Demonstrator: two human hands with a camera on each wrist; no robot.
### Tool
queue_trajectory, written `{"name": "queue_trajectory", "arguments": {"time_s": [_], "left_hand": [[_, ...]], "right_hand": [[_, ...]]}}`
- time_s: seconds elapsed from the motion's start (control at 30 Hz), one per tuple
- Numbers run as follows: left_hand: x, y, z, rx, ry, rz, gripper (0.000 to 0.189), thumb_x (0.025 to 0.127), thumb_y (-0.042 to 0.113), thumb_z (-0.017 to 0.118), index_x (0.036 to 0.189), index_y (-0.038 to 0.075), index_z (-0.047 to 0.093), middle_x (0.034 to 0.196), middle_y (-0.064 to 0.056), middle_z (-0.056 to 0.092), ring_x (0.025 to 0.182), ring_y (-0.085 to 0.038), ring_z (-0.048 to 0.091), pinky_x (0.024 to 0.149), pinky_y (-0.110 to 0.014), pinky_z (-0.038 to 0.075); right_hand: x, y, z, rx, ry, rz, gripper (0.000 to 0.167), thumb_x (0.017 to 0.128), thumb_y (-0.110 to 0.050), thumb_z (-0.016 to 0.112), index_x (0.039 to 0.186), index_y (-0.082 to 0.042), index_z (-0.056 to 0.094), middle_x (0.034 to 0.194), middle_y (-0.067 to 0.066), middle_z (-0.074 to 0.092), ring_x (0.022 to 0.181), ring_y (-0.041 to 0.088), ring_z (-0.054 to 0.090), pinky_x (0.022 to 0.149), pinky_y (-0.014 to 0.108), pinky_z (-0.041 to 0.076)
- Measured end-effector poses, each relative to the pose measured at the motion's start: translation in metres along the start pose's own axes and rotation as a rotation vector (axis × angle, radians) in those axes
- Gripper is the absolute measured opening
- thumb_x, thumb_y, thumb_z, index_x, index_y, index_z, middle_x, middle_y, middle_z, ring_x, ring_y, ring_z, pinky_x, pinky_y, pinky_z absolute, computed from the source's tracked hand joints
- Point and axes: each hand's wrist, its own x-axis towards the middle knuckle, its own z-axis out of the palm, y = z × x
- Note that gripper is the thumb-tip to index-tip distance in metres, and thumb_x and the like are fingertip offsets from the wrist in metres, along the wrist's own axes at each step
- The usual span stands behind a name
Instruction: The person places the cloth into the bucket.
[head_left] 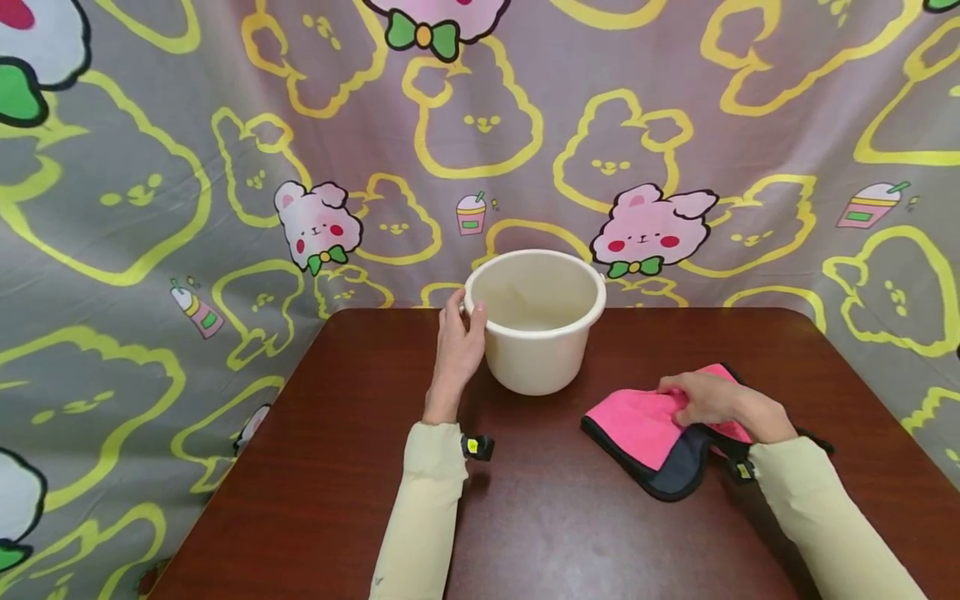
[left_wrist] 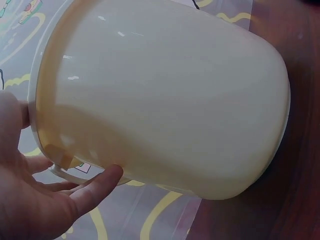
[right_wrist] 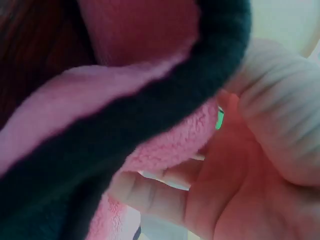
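Note:
A cream plastic bucket [head_left: 534, 362] stands upright near the table's back edge, its mouth facing up. My left hand [head_left: 459, 346] grips the left side of its rim; in the left wrist view a fingertip [left_wrist: 114, 172] lies against the outer wall by the bucket's handle [left_wrist: 75, 177], with other fingers at the rim. To the right of the bucket, my right hand [head_left: 708, 398] pinches a pink cloth [head_left: 637, 421] with dark grey backing and black edging. The cloth is bunched up under the hand, and its left part spreads toward the bucket. In the right wrist view its folds [right_wrist: 165, 150] hide some fingertips.
Both items are on a dark reddish-brown table [head_left: 315, 467] with rounded back corners. Right behind it hangs a grey curtain [head_left: 525, 200] with yellow cartoon outlines, which also covers the left and right sides.

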Motion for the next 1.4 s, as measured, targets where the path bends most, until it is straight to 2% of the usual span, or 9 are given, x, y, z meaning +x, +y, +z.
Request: {"name": "queue_trajectory", "arguments": {"time_s": [0.07, 0.17, 0.37, 0.5, 0.63, 0.73, 0.97, 1.23, 1.4], "left_hand": [[0.0, -0.002, 0.0, 0.001, -0.003, -0.004, 0.058, 0.101, 0.043, 0.047, 0.15, 0.014, 0.036, 0.142, -0.015, 0.043, 0.126, -0.028, 0.05, 0.109, -0.043, 0.041], [-0.001, -0.003, -0.001, -0.003, -0.012, -0.007, 0.058, 0.101, 0.043, 0.047, 0.15, 0.014, 0.035, 0.144, -0.014, 0.041, 0.126, -0.027, 0.05, 0.108, -0.043, 0.041], [0.0, -0.002, -0.002, -0.025, -0.029, -0.01, 0.058, 0.101, 0.044, 0.048, 0.15, 0.016, 0.035, 0.144, -0.014, 0.041, 0.125, -0.026, 0.053, 0.106, -0.042, 0.045], [-0.002, -0.001, -0.004, -0.036, -0.013, -0.012, 0.055, 0.101, 0.042, 0.049, 0.148, 0.016, 0.037, 0.141, -0.015, 0.042, 0.124, -0.027, 0.054, 0.105, -0.043, 0.046], [-0.002, -0.001, -0.003, -0.032, -0.03, 0.002, 0.057, 0.101, 0.043, 0.048, 0.149, 0.015, 0.036, 0.141, -0.017, 0.042, 0.125, -0.027, 0.054, 0.106, -0.043, 0.045], [-0.002, -0.002, -0.002, -0.03, -0.033, -0.002, 0.058, 0.101, 0.044, 0.048, 0.149, 0.015, 0.036, 0.141, -0.016, 0.042, 0.125, -0.026, 0.053, 0.106, -0.042, 0.046], [0.0, -0.003, -0.002, -0.038, -0.021, 0.001, 0.058, 0.101, 0.044, 0.048, 0.149, 0.014, 0.036, 0.142, -0.016, 0.042, 0.125, -0.027, 0.054, 0.105, -0.041, 0.046], [0.003, -0.002, -0.001, -0.039, -0.018, 0.02, 0.057, 0.101, 0.042, 0.048, 0.148, 0.014, 0.037, 0.141, -0.017, 0.043, 0.123, -0.027, 0.056, 0.104, -0.041, 0.047], [0.002, -0.003, -0.001, -0.042, -0.008, 0.017, 0.056, 0.1, 0.042, 0.049, 0.148, 0.014, 0.038, 0.14, -0.017, 0.044, 0.124, -0.028, 0.056, 0.105, -0.041, 0.046]], "right_hand": [[0.001, 0.0, 0.0, 0.001, 0.007, 0.001, 0.034, 0.08, -0.013, 0.077, 0.112, -0.013, 0.065, 0.086, 0.001, 0.058, 0.08, 0.018, 0.052, 0.064, 0.03, 0.042], [0.0, 0.003, -0.002, -0.001, 0.045, -0.002, 0.035, 0.081, -0.013, 0.077, 0.114, -0.013, 0.066, 0.093, 0.003, 0.062, 0.086, 0.02, 0.054, 0.067, 0.034, 0.049], [-0.006, 0.002, -0.016, 0.018, 0.213, -0.034, 0.037, 0.085, -0.004, 0.07, 0.121, -0.012, 0.067, 0.107, 0.01, 0.065, 0.098, 0.027, 0.055, 0.078, 0.044, 0.056], [-0.011, -0.006, -0.027, 0.004, 0.359, -0.064, 0.038, 0.085, 0.001, 0.065, 0.122, -0.007, 0.069, 0.111, 0.016, 0.063, 0.099, 0.031, 0.056, 0.078, 0.04, 0.054], [-0.018, -0.013, -0.038, -0.018, 0.516, -0.075, 0.031, 0.085, 0.004, 0.063, 0.114, -0.003, 0.072, 0.107, 0.018, 0.062, 0.092, 0.029, 0.056, 0.068, 0.029, 0.049], [-0.021, -0.022, -0.046, 0.018, 0.624, -0.071, 0.029, 0.087, 0.002, 0.064, 0.114, -0.004, 0.072, 0.108, 0.019, 0.06, 0.088, 0.028, 0.052, 0.06, 0.025, 0.044], [-0.023, -0.048, -0.064, 0.079, 0.906, -0.122, 0.028, 0.088, 0.001, 0.062, 0.112, -0.005, 0.073, 0.11, 0.019, 0.061, 0.08, 0.004, 0.042, 0.057, 0.018, 0.033], [-0.024, -0.076, -0.074, 0.15, 1.09, -0.178, 0.025, 0.088, 0.0, 0.062, 0.109, -0.003, 0.074, 0.111, 0.019, 0.06, 0.088, -0.001, 0.04, 0.061, 0.01, 0.033], [-0.016, -0.094, -0.076, 0.191, 1.187, -0.229, 0.024, 0.087, 0.001, 0.061, 0.106, -0.003, 0.075, 0.106, 0.018, 0.061, 0.087, -0.006, 0.042, 0.062, 0.012, 0.032]]}}
